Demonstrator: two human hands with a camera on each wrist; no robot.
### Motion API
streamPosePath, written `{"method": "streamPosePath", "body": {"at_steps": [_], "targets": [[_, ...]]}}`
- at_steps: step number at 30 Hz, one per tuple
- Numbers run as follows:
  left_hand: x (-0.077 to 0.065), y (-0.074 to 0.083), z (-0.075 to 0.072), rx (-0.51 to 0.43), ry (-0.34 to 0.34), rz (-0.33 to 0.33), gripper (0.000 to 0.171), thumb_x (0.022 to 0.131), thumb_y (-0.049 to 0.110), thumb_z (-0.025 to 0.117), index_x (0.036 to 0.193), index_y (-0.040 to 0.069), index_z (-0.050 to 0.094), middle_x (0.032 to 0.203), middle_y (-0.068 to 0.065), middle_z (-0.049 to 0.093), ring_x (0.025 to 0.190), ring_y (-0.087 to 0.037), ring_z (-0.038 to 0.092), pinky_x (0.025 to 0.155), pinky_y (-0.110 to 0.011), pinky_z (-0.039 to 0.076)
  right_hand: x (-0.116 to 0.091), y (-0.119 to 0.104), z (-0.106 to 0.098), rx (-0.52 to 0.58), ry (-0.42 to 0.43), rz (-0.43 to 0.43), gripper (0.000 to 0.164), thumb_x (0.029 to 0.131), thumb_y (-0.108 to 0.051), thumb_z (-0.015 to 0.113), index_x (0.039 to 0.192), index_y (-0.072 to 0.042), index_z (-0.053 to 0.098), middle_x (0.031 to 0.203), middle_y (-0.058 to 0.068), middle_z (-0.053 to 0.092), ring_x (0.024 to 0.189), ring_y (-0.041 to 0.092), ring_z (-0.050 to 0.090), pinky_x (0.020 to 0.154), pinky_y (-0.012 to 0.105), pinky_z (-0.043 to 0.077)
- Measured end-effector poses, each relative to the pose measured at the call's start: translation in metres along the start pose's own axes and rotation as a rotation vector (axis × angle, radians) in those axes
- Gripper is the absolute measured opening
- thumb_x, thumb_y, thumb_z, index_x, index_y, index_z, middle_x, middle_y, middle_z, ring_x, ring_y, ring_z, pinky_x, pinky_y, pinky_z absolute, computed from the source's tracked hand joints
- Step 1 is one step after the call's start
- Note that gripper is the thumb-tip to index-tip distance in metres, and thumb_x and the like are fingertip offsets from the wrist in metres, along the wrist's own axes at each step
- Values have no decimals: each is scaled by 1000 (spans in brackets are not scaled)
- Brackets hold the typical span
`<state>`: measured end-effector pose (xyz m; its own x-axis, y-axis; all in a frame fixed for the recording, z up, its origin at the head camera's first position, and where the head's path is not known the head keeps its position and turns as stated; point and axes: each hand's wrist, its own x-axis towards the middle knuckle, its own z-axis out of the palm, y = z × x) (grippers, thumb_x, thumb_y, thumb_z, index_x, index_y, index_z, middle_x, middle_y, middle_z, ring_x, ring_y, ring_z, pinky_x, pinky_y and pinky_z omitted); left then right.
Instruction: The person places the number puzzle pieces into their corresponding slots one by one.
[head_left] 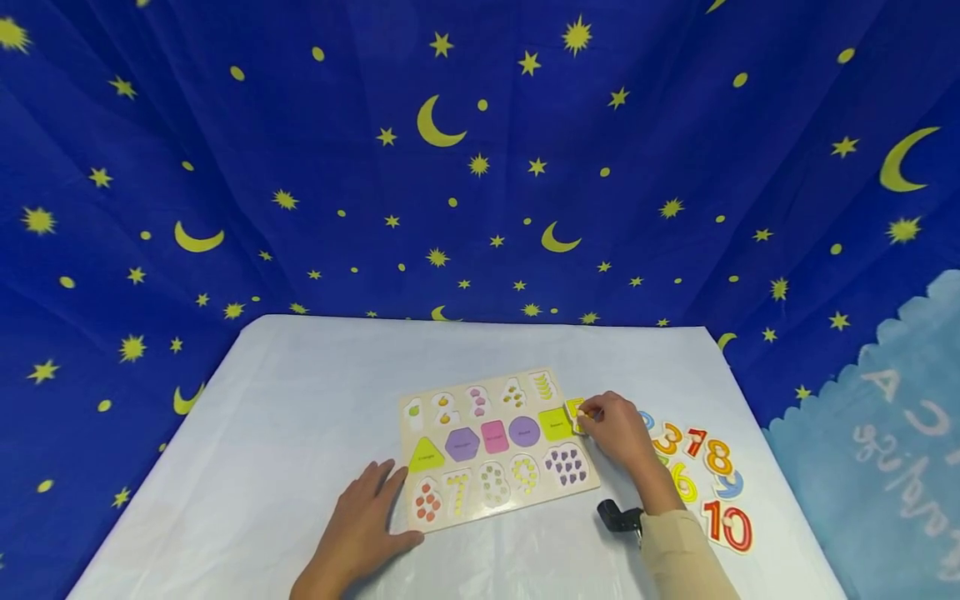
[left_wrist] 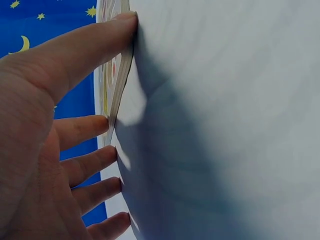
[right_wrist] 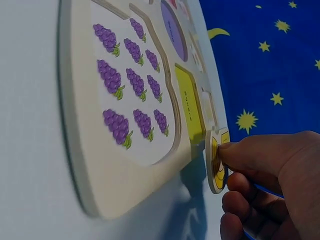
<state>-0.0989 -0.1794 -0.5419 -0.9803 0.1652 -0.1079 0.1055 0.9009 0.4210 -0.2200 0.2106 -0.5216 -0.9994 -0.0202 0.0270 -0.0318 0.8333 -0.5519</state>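
A wooden number puzzle board (head_left: 480,504) lies tilted slightly on the table, with pictured fruit recesses in two rows and coloured shapes between them. My left hand (head_left: 362,521) rests at its left side, fingers spread; in the left wrist view the thumb (left_wrist: 100,37) and index finger touch the board's edge. My right hand (head_left: 617,427) pinches a yellow number piece (head_left: 576,410), seemingly a 5, at the board's right edge beside the green square. In the right wrist view the piece (right_wrist: 216,162) stands tilted by the board, partly hidden by thumb and fingers.
To the right lie several loose number pieces, among them a red 10 (head_left: 727,527), an orange 8 (head_left: 718,458) and a yellow 6 (head_left: 682,482). A black device (head_left: 619,517) sits at the right wrist. A blue star-patterned cloth (head_left: 480,208) hangs behind the white table (head_left: 315,375).
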Motion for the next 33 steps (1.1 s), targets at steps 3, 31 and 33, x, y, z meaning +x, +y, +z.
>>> {"method": "streamPosePath", "body": {"at_steps": [3,31,33], "targets": [[1,1,0,1,-6,-4,99,63,62,79,140,9,49,146,-16,39,137,-41,27,106,-59,23,3,-3,0,1,3,-15,20,81,-19,74,97,-6,72,84,1,58,74,18,53,68,36,45],[-3,0,1,7,70,54,94,66,57,80,140,8,49,145,-16,40,136,-41,28,106,-57,26,34,-10,15,22,5,-76,17,81,-19,74,94,-7,73,80,2,57,73,20,52,69,37,44],[-4,0,1,4,66,56,94,66,57,79,140,8,49,145,-16,40,137,-41,28,106,-57,25,35,-11,16,25,3,-74,17,82,-19,74,94,-8,74,80,1,57,73,19,52,69,36,44]]}}
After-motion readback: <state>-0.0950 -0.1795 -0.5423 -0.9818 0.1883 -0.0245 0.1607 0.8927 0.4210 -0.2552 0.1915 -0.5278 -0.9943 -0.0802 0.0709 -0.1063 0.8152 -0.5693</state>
